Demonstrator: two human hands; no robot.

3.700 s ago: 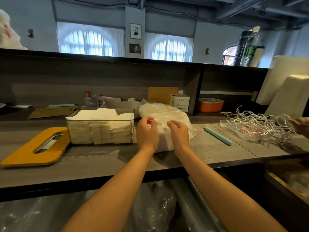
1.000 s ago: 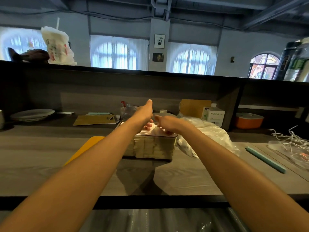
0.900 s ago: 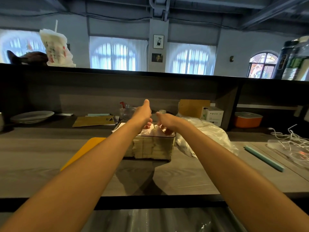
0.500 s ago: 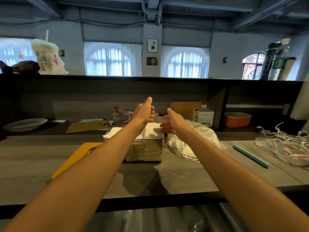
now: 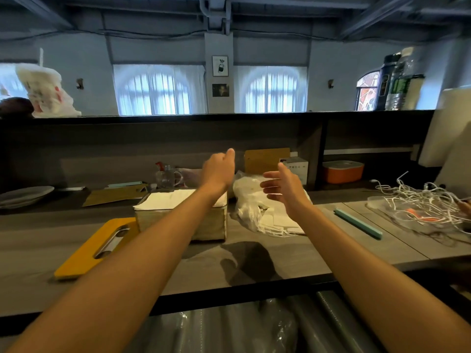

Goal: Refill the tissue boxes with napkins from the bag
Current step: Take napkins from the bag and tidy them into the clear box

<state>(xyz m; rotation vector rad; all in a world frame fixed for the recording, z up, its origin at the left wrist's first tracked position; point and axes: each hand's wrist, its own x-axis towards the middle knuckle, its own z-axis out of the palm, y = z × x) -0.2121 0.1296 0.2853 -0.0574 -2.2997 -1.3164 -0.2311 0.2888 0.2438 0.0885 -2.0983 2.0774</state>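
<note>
Both hands are raised above the tabletop and hold nothing. The left hand is loosely curled with the thumb up, above the tissue box; the right hand is spread, fingers pointing left, over the bag. The box is packed to the rim with napkins. The bag lies just right of it, more napkins inside. A yellow lid lies left of the box.

Both arms reach over the counter, the left hand loosely curled above the full tissue box, the right hand spread above the bag.
</note>
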